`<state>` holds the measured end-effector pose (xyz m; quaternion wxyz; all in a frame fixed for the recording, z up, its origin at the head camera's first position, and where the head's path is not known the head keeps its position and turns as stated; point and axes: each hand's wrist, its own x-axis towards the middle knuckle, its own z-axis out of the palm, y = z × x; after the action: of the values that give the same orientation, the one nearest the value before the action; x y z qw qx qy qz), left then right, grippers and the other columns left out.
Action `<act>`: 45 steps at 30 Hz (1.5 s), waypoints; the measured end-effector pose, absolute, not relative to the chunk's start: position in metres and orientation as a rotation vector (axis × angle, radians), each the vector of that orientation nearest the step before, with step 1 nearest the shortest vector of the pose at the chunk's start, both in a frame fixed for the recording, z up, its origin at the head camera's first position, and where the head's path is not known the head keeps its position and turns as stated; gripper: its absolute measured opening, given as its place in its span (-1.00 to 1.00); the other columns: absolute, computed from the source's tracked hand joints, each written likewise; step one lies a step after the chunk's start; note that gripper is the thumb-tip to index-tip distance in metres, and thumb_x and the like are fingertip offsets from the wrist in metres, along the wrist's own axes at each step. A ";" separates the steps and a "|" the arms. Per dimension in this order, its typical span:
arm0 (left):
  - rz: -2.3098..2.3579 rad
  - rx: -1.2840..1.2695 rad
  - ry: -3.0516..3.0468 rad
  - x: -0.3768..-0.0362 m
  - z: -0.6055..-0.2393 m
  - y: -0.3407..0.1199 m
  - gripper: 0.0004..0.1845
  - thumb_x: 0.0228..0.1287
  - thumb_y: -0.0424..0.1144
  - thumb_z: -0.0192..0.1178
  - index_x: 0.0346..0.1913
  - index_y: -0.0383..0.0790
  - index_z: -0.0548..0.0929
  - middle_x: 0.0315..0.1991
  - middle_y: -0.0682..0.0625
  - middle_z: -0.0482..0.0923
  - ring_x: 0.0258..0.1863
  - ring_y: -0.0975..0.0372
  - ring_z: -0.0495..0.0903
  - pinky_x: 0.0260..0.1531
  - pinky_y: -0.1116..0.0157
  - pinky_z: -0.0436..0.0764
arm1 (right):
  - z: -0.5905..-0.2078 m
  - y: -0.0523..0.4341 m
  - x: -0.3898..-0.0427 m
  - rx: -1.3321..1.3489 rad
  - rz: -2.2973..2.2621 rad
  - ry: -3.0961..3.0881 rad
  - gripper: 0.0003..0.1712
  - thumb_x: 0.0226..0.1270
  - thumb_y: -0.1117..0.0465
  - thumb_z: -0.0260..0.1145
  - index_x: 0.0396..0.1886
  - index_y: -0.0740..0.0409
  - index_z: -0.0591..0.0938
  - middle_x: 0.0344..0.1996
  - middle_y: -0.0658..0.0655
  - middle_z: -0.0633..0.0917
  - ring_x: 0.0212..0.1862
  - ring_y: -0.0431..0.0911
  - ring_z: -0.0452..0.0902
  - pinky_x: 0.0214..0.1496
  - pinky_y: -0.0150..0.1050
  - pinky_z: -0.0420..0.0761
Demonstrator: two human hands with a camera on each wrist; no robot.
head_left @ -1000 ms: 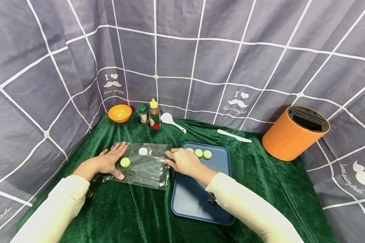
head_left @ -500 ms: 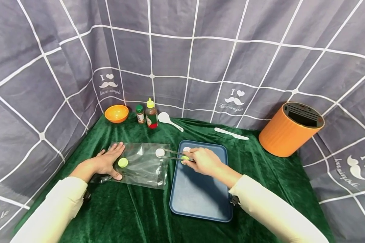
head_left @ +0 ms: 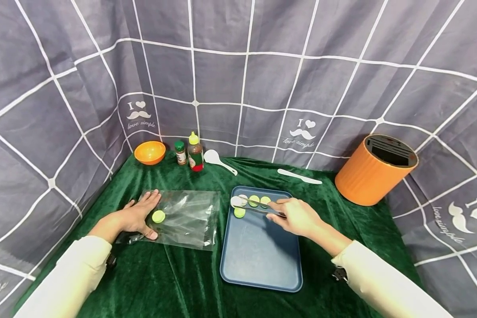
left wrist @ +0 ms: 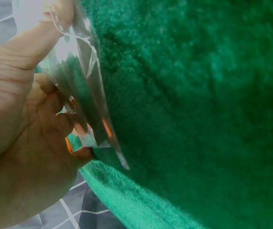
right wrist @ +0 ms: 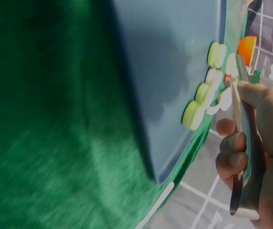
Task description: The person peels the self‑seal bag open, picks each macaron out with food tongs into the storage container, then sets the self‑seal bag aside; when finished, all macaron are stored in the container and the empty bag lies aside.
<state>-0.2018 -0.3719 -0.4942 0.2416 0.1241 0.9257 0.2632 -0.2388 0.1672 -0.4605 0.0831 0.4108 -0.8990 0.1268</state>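
A green cloth (head_left: 175, 274) covers the table. On it lies a blue tray (head_left: 258, 256), with a clear plastic bag (head_left: 187, 218) at its nine o'clock. The left hand (head_left: 137, 216) presses flat on the bag, fingers straight and slightly apart, beside a green slice (head_left: 158, 216). The right hand (head_left: 298, 216) pinches metal tongs (head_left: 258, 205), which clamp a white slice (head_left: 236, 202) at the tray's eleven o'clock, next to other slices (head_left: 259, 201).
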 end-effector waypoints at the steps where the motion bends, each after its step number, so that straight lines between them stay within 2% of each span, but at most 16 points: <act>1: 0.704 0.333 2.531 -0.202 -0.493 -0.371 0.68 -0.12 0.37 0.70 0.82 -0.36 -0.17 0.84 -0.32 -0.44 0.80 -0.32 -0.48 0.56 -0.58 -0.32 | -0.460 0.171 -0.237 1.215 0.374 -2.697 -0.58 0.51 0.02 0.54 0.22 0.12 0.85 -0.39 -0.11 0.72 -0.54 -0.42 0.44 -0.46 -0.38 0.51; 7: 0.619 0.302 2.525 -0.201 -0.485 -0.364 0.63 -0.04 0.25 0.72 0.80 -0.41 -0.19 0.83 -0.37 -0.44 0.79 -0.36 -0.46 0.58 -0.56 -0.30 | -0.459 0.192 -0.229 1.162 0.351 -2.741 -0.55 0.51 0.02 0.54 0.24 0.16 0.85 -0.10 0.08 0.90 -0.39 -0.27 0.68 -0.36 -0.30 0.66; 9: 0.618 0.297 2.524 -0.201 -0.484 -0.363 0.63 -0.04 0.24 0.72 0.80 -0.41 -0.19 0.83 -0.37 -0.45 0.79 -0.36 -0.46 0.59 -0.55 -0.30 | -0.461 0.199 -0.227 1.153 0.357 -2.736 -0.56 0.50 0.02 0.54 0.23 0.15 0.85 -0.10 0.08 0.90 -0.39 -0.26 0.69 -0.35 -0.29 0.66; 15: 0.668 0.324 2.524 -0.200 -0.487 -0.366 0.66 -0.08 0.32 0.70 0.81 -0.38 -0.18 0.83 -0.34 -0.46 0.79 -0.34 -0.48 0.55 -0.59 -0.32 | -0.468 0.213 -0.224 1.146 0.382 -2.740 -0.60 0.49 0.04 0.56 0.20 0.12 0.87 -0.26 -0.04 0.84 -0.47 -0.42 0.50 -0.40 -0.36 0.58; 23: 0.678 0.348 2.535 -0.204 -0.503 -0.377 0.68 -0.11 0.44 0.65 0.84 -0.24 -0.20 0.85 -0.21 -0.49 0.81 -0.25 -0.52 0.56 -0.57 -0.34 | -0.477 0.214 -0.223 1.177 0.363 -2.743 -0.59 0.49 0.05 0.55 0.21 0.13 0.86 -0.21 -0.01 0.86 -0.39 -0.32 0.65 -0.33 -0.28 0.69; 30: 0.677 0.307 2.514 -0.202 -0.488 -0.367 0.68 -0.11 0.36 0.69 0.81 -0.38 -0.19 0.83 -0.33 -0.48 0.78 -0.35 -0.49 0.56 -0.57 -0.37 | -0.483 0.215 -0.218 1.176 0.311 -2.681 -0.58 0.47 0.06 0.57 0.21 0.14 0.86 -0.25 -0.02 0.81 -0.38 -0.22 0.72 -0.38 -0.26 0.70; 33: 0.666 0.306 2.510 -0.200 -0.486 -0.365 0.67 -0.09 0.34 0.70 0.81 -0.38 -0.20 0.83 -0.32 -0.50 0.79 -0.33 -0.52 0.57 -0.56 -0.38 | -0.487 0.215 -0.216 1.173 0.309 -2.653 -0.59 0.46 0.07 0.58 0.20 0.15 0.86 -0.26 -0.02 0.79 -0.39 -0.22 0.71 -0.40 -0.26 0.69; 45: 0.619 0.288 2.515 -0.199 -0.480 -0.360 0.63 -0.04 0.22 0.73 0.80 -0.41 -0.20 0.82 -0.37 -0.46 0.79 -0.36 -0.46 0.59 -0.55 -0.31 | -0.486 0.216 -0.217 1.139 0.379 -2.681 -0.57 0.44 0.02 0.60 0.20 0.10 0.85 -0.32 -0.02 0.75 -0.50 -0.42 0.44 -0.47 -0.38 0.52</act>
<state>-0.1990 -0.3602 -0.4805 0.2646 0.1065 0.9306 0.2292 -0.2170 0.2164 -0.4855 0.1020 0.3856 -0.9080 0.1282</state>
